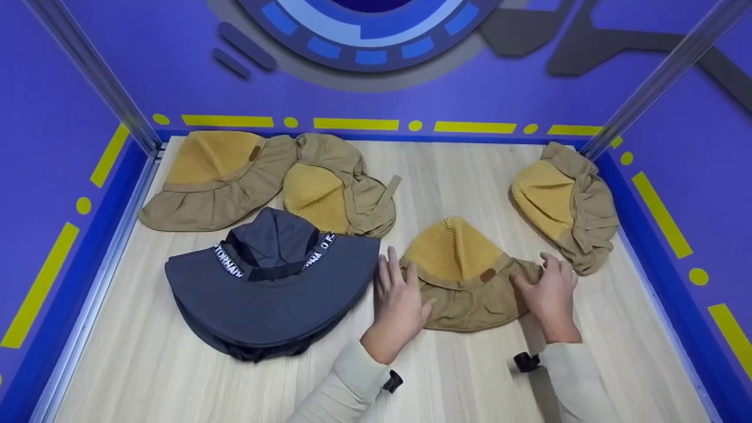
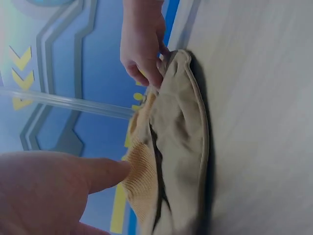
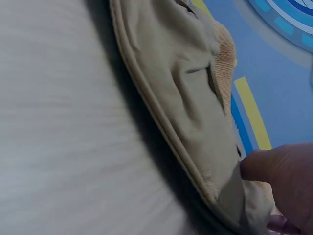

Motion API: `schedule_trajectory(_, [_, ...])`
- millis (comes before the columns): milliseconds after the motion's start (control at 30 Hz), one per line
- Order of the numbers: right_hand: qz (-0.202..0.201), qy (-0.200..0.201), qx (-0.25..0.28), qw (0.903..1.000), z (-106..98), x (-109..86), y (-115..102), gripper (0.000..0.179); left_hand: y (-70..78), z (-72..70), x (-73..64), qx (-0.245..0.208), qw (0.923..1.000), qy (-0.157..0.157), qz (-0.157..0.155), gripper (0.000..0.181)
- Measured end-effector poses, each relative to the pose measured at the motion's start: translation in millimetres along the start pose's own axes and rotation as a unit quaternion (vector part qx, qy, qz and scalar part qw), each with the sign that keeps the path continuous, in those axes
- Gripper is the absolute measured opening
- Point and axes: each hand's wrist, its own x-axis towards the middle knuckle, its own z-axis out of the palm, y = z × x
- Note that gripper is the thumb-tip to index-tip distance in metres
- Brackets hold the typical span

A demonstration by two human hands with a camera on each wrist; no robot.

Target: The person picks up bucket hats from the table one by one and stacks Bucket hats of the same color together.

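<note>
A sun hat [image 1: 464,305] with a yellow knitted crown and a tan ruffled brim lies flat between my two hands. At its left side my left hand [image 1: 399,302] has its fingers extended, fingertips right at the brim and the thumb held apart. My right hand [image 1: 551,296] pinches the right end of the brim between thumb and fingers. Seen in the left wrist view, the right hand [image 2: 143,44] bends down over the brim edge. In the right wrist view, the thumb [image 3: 264,164] presses against the tan cloth.
Left of my left hand lies a dark wide-brimmed hat [image 1: 264,311], seemingly stacked on another. Two tan-and-yellow hats [image 1: 220,155] [image 1: 317,194] lie behind it. Another similar hat [image 1: 546,194] is at the right. Blue walls [image 1: 376,100] enclose the wooden table [image 1: 470,376].
</note>
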Motion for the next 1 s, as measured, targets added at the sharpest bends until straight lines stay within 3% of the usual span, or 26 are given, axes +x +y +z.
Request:
schedule_trajectory(133, [-0.026,-0.011,0.007,0.9996,-3.0,10.3,-5.6,0.065,6.0,-0.8,9.8,0.042,0.9947,-0.054,0.077,0.076])
schedule_trajectory(267, [-0.076,-0.006,0.018,0.9969,0.8,26.5,-11.0,0.049,5.1,10.9,23.8,0.096,0.9774,-0.123,0.142,0.082])
schedule_trajectory(467, [-0.124,0.008,0.021,0.9920,-0.3,58.1,-9.0,0.036,6.9,28.1,39.0,0.151,0.9612,-0.197,0.120,0.096])
schedule_trajectory(633, [-0.088,-0.007,-0.009,0.9961,-16.6,92.1,2.7,0.042,15.9,33.9,43.7,0.172,0.9553,-0.219,0.098,0.101])
schedule_trajectory(700, [-0.061,-0.022,-0.027,0.9975,-24.3,105.6,8.1,0.051,18.5,35.5,44.3,0.176,0.9535,-0.226,0.094,0.101])
schedule_trajectory(833, [-0.006,-0.061,-0.073,0.9954,-38.6,126.8,20.0,0.091,21.4,37.9,46.4,0.171,0.9518,-0.238,0.091,0.101])
schedule_trajectory(933, [0.025,-0.104,-0.092,0.9900,-45.8,135.1,29.0,0.118,21.8,39.0,47.4,0.166,0.9513,-0.243,0.091,0.100])
schedule_trajectory(1000, [0.034,-0.133,-0.088,0.9865,-48.3,136.6,34.2,0.124,21.6,39.4,47.1,0.164,0.9508,-0.246,0.092,0.100])
